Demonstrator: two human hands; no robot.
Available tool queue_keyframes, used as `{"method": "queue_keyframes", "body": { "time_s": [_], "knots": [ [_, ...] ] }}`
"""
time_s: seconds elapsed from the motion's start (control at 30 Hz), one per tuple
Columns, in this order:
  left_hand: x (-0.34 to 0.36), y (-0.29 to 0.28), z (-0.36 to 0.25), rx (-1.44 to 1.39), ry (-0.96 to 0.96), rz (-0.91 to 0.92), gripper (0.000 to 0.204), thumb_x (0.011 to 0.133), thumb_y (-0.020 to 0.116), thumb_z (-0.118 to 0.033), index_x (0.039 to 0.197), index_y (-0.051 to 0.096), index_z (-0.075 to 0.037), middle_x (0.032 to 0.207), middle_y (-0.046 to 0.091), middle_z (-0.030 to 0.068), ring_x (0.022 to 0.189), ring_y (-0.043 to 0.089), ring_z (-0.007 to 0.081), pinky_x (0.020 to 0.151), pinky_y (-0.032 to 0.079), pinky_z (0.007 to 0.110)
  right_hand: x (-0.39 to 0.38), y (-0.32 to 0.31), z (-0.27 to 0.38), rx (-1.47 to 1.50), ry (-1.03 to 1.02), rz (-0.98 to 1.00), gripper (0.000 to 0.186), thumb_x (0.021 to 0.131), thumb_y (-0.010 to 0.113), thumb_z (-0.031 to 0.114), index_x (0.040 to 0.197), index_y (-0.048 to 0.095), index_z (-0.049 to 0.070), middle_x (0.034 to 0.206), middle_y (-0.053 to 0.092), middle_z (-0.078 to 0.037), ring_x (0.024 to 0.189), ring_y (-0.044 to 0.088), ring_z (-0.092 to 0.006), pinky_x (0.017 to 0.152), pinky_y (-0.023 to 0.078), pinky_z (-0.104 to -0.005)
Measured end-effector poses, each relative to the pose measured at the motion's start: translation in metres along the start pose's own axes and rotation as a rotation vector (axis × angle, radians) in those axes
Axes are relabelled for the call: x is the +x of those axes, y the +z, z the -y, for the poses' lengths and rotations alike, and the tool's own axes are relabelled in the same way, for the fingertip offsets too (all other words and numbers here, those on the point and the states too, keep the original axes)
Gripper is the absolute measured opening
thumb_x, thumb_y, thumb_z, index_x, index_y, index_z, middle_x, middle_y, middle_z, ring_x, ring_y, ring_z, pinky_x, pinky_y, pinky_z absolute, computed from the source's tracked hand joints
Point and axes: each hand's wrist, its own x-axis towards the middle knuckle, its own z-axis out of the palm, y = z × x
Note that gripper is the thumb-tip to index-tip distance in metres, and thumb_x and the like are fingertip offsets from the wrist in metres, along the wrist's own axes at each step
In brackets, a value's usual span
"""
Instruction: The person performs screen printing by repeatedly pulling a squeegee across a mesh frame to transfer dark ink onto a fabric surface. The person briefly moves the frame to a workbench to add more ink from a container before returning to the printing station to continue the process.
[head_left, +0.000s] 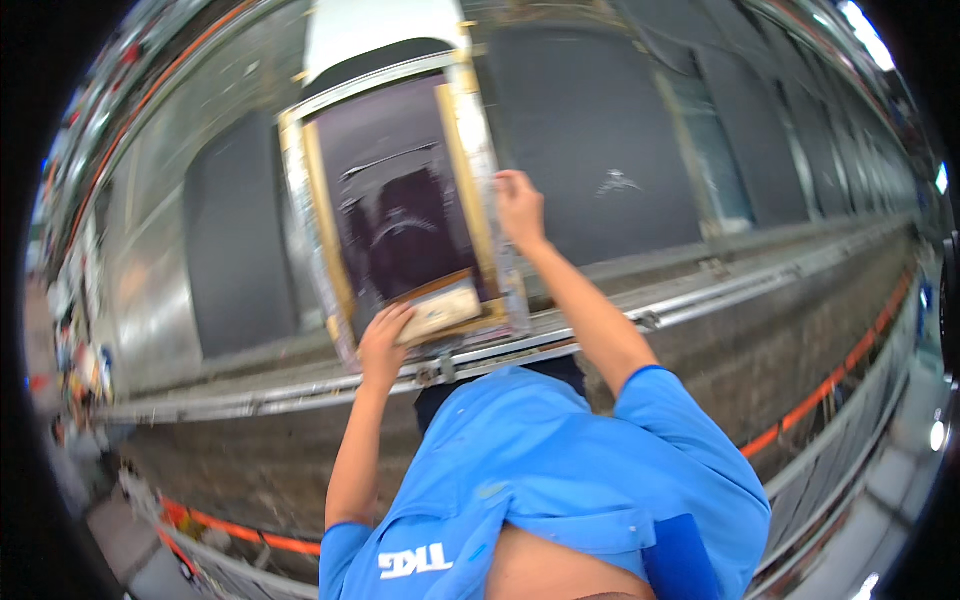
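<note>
A screen-printing frame [469, 130] lies in front of me, its metal rails edged with yellowish tape around a dark purple mesh [390, 130]. Wet, shiny smears show on the mesh. My left hand [383, 342] is closed around the left end of a squeegee [440, 310] with a pale wooden handle, which rests across the mesh near the frame's near end. My right hand [520, 208] is at the right rail of the frame, its fingers curled in against the edge; the fingertips are partly blurred.
Dark panels [590, 140] lie on the long table on both sides of the frame, one bearing a white print. A white sheet [385, 25] is beyond the frame. A metal rail [700, 290] runs along the table's near edge, with an orange strip [830, 385] below.
</note>
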Motion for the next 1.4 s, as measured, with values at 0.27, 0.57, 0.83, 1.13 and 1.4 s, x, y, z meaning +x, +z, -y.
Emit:
{"method": "queue_keyframes", "body": {
  "time_s": [0.27, 0.57, 0.83, 1.13, 1.4],
  "knots": [
    [-0.006, -0.03, 0.036, -0.064, -0.074, 0.011, 0.065, 0.065, 0.064, 0.017, 0.124, 0.069, -0.011, 0.13, 0.067, 0.0082, 0.128, 0.058, 0.0322, 0.114, 0.041, 0.046, -0.006, 0.028, 0.009, -0.012, 0.114, -0.001, 0.019, 0.099, 0.059, 0.023, 0.107, 0.065, 0.007, 0.063, 0.058, -0.021, 0.059, 0.062, -0.0362, 0.058, 0.044, -0.0444],
    [0.107, -0.056, 0.09, -0.126, 0.016, -0.118, 0.054, 0.07, 0.067, 0.013, 0.118, 0.072, -0.011, 0.122, 0.07, 0.0114, 0.116, 0.064, 0.0309, 0.101, 0.05, 0.04, 0.017, 0.008, 0.03, -0.816, -0.126, 0.288, 0.033, 0.085, 0.074, 0.025, 0.116, 0.071, 0.014, 0.115, 0.059, -0.01, 0.109, 0.055, -0.0347, 0.09, 0.05, -0.0458],
    [0.261, -0.085, 0.135, -0.068, -0.1, 0.081, 0.04, 0.075, 0.072, -0.002, 0.112, 0.077, -0.017, 0.102, 0.075, 0.0132, 0.091, 0.072, 0.0306, 0.084, 0.056, 0.038, 0.089, 0.09, 0.111, -0.549, -0.388, 0.649, 0.046, 0.079, 0.078, 0.015, 0.123, 0.068, 0.01, 0.117, 0.066, -0.011, 0.115, 0.06, -0.0324, 0.096, 0.051, -0.0439],
    [0.179, -0.047, 0.113, 0.032, 0.027, -0.009, 0.042, 0.069, 0.07, 0.003, 0.106, 0.077, -0.015, 0.11, 0.074, 0.0086, 0.103, 0.069, 0.0297, 0.092, 0.055, 0.039, -0.008, 0.074, 0.053, -0.377, -0.483, 0.479, 0.046, 0.072, 0.074, 0.0, 0.117, 0.067, 0.005, 0.118, 0.068, -0.015, 0.111, 0.06, -0.035, 0.098, 0.049, -0.0432],
    [0.049, -0.035, 0.075, 0.024, 0.053, 0.032, 0.051, 0.066, 0.07, 0.011, 0.11, 0.076, -0.013, 0.115, 0.073, 0.0067, 0.109, 0.068, 0.0276, 0.1, 0.053, 0.039, -0.138, 0.027, 0.071, -0.376, -0.372, 0.586, 0.049, 0.069, 0.072, -0.004, 0.118, 0.065, 0.001, 0.118, 0.064, -0.014, 0.112, 0.057, -0.0331, 0.1, 0.048, -0.0411]
  ]
}}
